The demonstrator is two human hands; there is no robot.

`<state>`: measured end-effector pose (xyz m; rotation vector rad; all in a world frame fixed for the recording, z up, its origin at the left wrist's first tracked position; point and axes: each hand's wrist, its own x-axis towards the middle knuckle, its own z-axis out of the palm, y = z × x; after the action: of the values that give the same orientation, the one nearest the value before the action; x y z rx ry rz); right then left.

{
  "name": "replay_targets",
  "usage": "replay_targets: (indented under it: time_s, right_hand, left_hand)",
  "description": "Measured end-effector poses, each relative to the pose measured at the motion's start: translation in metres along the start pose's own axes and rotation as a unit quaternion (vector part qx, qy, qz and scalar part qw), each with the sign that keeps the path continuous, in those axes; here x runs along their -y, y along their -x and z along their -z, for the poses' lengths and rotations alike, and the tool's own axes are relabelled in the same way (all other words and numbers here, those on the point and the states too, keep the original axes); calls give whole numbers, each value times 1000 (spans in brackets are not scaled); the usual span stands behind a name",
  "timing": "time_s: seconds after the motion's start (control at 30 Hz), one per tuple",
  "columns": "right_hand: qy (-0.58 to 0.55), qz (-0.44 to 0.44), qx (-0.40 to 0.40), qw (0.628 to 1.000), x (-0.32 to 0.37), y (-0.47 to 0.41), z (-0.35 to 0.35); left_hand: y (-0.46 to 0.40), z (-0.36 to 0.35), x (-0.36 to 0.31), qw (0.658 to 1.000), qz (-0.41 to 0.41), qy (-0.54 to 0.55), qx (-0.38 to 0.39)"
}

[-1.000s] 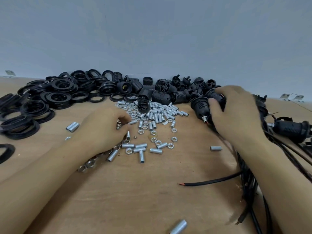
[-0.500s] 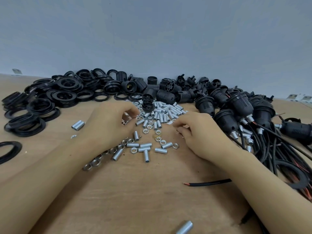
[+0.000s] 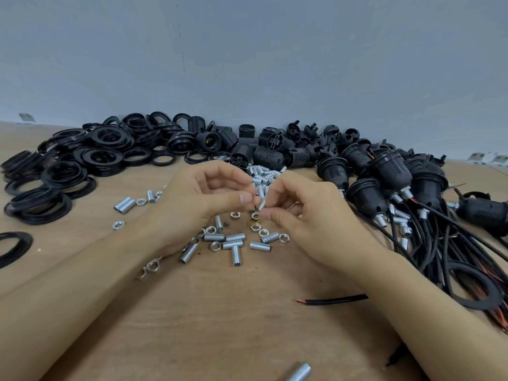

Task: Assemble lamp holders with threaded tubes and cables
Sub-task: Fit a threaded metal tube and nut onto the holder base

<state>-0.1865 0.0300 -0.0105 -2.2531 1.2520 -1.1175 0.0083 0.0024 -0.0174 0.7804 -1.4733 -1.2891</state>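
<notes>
Fingertips of both hands meet above the scattered metal parts: right hand (image 3: 308,215) pinches a short threaded tube (image 3: 261,202), tilted, between thumb and forefinger; left hand (image 3: 203,199) pinches at the tube's lower end, apparently holding a small nut (image 3: 256,207), though blur hides whether it is threaded on. Progress, judged: at far right lies a heap of finished lamp holders (image 3: 390,171) with tubes and cables (image 3: 439,257) fitted; loose tubes and nuts (image 3: 233,240) on the table (image 3: 220,325), bare holder shells (image 3: 269,158) at the far edge and rings (image 3: 82,160) at far left remain. Half a second ago both hands were down picking among the parts; one second ago the right hand was on the finished heap. Now both are raised together.
</notes>
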Motion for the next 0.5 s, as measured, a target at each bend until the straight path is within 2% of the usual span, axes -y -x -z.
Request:
replay_targets:
  time_s: [0.03,0.07,0.1,0.13,0.17,0.2,0.23,0.33,0.5]
  right_hand:
    - [8,-8,-2,1000,-2,0,0]
    - [22,-12,-5,1000,-4,0,0]
    - [37,-19,-3,999,-4,0,1]
    - [59,-29,8,998,-4,0,1]
    - [94,-39,30,994,-4,0,2]
    - [143,-46,60,987,-4,0,2]
    - [195,-41,92,975,-5,1,2]
    - [254,-28,150,955,0,0,1]
    - [225,-77,121,964,-6,-3,2]
  left_hand:
    - [-1,0,-2,1000,13,18,-1]
    - [-1,2,-3,1000,9,-9,-13]
    - [-2,5,-1,994,-18,-99,-41]
    - [-3,9,2,966,-59,-242,-75]
    - [-3,13,3,910,-97,-389,-103]
    - [-4,18,4,857,-112,-491,-110]
    - [-5,22,3,830,-91,-541,-98]
    - [-9,35,4,824,26,-565,-19]
    - [-10,36,6,815,13,-579,-28]
